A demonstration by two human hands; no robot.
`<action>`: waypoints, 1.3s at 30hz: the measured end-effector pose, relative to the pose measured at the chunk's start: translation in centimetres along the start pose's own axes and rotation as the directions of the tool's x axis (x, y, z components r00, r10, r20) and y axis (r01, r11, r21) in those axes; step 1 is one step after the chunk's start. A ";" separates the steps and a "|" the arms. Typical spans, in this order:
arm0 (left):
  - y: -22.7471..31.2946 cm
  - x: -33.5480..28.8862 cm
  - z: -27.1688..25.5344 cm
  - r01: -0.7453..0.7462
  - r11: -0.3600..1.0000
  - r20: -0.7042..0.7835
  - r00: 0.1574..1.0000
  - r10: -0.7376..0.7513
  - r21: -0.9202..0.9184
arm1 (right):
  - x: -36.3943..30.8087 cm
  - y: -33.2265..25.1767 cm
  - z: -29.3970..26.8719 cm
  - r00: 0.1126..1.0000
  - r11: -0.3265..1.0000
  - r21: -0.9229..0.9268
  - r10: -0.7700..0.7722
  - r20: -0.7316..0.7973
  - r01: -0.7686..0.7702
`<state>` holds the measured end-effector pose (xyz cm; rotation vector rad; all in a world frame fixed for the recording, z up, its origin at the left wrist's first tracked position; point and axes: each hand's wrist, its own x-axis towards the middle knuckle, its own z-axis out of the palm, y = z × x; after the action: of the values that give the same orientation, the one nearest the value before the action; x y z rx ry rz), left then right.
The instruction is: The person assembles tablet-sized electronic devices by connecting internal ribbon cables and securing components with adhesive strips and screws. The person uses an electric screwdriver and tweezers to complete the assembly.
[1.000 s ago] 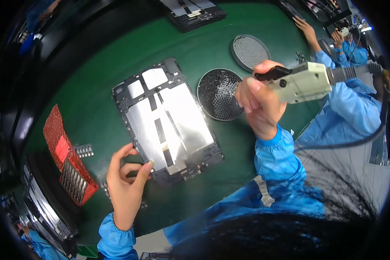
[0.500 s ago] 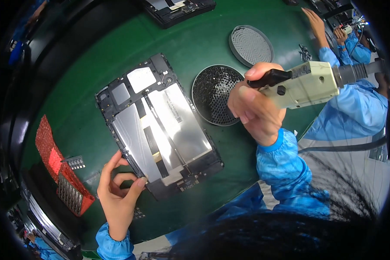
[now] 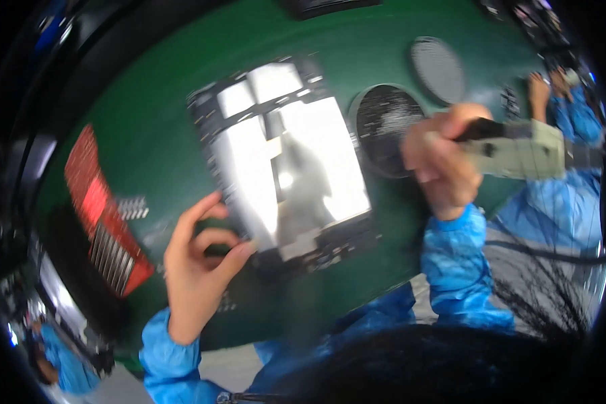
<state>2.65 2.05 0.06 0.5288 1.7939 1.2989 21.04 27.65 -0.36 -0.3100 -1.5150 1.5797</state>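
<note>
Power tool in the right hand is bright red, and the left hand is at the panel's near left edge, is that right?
Not quite: the power tool in the right hand is pale green, not bright red, as the head view shows. The left hand is indeed at the near left edge of the panel.

Black-framed silver tablet [image 3: 286,165] lies askew, left of the pale green tool [image 3: 522,151]

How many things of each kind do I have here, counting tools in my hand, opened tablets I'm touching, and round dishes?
Pale tool, held in the right hand: 1
Opened tablet, left hand at its edge: 1
Round dishes, one with dark bits and one grey: 2
Total: 4
</note>
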 end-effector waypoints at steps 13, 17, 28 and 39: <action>-2.4 0.3 -0.3 -0.209 0.976 0.057 0.976 0.212 -0.054 | -2.4 -2.0 11.3 0.982 0.994 -0.074 0.091 0.166 -0.080; -3.1 0.5 -0.2 -0.254 0.964 -0.012 0.967 0.254 -0.084 | -3.0 -0.6 13.9 0.973 0.991 -0.098 0.115 0.203 -0.097; -3.1 0.5 -0.1 -0.259 0.957 -0.013 0.966 0.260 -0.127 | -3.3 0.5 14.7 0.948 0.981 -0.128 0.175 0.266 -0.145; -2.9 0.5 0.0 -0.251 0.962 -0.022 0.968 0.250 -0.108 | -3.1 1.2 15.0 0.948 0.982 -0.086 0.185 0.261 -0.168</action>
<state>2.80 1.32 -2.80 0.7075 1.6894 1.5643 11.65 15.49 0.60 -0.2823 -1.7885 1.7734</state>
